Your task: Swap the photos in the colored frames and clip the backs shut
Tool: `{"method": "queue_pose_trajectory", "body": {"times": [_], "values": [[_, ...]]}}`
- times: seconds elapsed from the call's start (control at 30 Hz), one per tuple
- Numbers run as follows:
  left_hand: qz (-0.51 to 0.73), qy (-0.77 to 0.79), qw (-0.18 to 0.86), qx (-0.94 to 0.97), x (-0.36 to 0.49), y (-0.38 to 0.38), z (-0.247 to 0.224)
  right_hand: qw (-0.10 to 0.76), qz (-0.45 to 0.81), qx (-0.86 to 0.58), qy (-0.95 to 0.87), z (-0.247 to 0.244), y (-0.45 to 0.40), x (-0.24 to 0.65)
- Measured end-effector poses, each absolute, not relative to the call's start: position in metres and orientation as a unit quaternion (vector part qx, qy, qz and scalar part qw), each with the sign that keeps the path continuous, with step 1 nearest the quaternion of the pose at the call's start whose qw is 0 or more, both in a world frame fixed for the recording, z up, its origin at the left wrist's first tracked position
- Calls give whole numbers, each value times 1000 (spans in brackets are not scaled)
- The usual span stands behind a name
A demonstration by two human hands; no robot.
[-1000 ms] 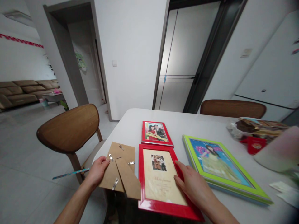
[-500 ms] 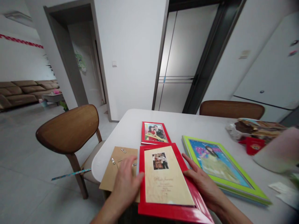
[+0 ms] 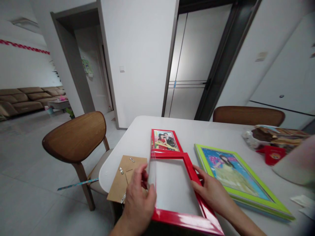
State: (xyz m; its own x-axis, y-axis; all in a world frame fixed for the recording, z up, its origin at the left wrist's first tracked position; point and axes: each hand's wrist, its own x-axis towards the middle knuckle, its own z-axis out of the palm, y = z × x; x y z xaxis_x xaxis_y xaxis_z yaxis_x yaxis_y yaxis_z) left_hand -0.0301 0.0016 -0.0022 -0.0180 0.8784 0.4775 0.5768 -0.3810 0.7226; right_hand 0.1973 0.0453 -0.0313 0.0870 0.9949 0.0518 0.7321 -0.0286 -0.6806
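Observation:
A red picture frame (image 3: 188,219) lies tilted at the table's near edge, its opening showing a pale, whitish surface. My right hand (image 3: 209,188) grips the frame's right side, thumb on top and fingers along the outer edge. At the left side, my left hand (image 3: 141,196) has its fingers curled around a thin, see-through sheet (image 3: 152,170) that stands almost edge-on over the frame's left border. Beneath and beside that hand lies a brown backing board (image 3: 118,185) with metal clips. Just beyond, a smaller red-framed couple photo (image 3: 164,141) is partly overlapped by the large frame.
To the right lies a lime-green framed portrait (image 3: 236,173). Farther right are a red packet (image 3: 274,154), a crumpled bag (image 3: 278,136) and a blurred pale pink object (image 3: 292,164). Wooden chairs stand left (image 3: 76,136) and behind the white table (image 3: 137,139).
The cream printed card with the small photo no longer shows over the frame, leaving its opening visible. My left hand has shifted slightly right, with a see-through sheet at its fingers.

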Motion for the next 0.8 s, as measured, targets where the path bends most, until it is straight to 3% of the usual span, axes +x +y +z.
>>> {"method": "queue_pose_trajectory", "body": {"times": [0.13,0.37,0.5,0.6,0.67,0.8], "values": [[414,616,144,655,-71,1,-26,217,100,-671,-702,-44,47,196],[310,638,45,704,-94,-3,-61,158,43,-664,-730,-59,47,190],[287,626,2,725,-95,-4,-58,181,29,-653,-735,-62,47,192],[282,626,-9,727,-97,-3,-56,260,25,-633,-729,-58,44,185],[286,617,-7,733,-96,-2,-55,318,92,-617,-714,-52,42,173],[291,565,31,772,-82,-3,-50,377,413,-586,-587,-47,43,137]]}}
